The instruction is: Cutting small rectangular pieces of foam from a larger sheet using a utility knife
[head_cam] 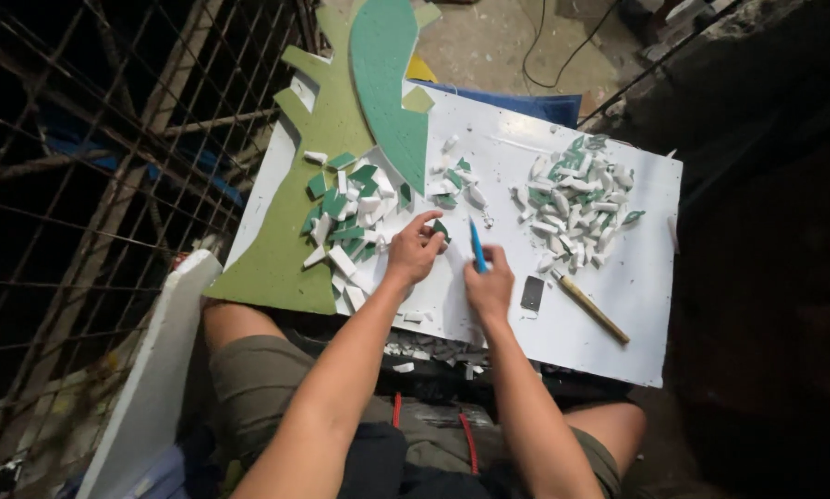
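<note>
Left hand (413, 251), fingers pinching a small green-and-white foam piece (441, 228); right hand (489, 282), fingers closed around a blue craft knife (477, 246), blade just beside the piece. Cut pieces (576, 199) heaped beyond the right fingers on the white board (618, 314). Risk: blade slipping toward the pinching fingertips, given their closeness.

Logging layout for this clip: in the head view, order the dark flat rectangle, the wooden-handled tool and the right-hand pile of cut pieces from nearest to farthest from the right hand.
From the right hand:
1. Dark flat rectangle, just to its right on the white board.
2. Wooden-handled tool, further right, lying diagonally.
3. Pile of white and green pieces, up and right, toward the board's far edge.
</note>
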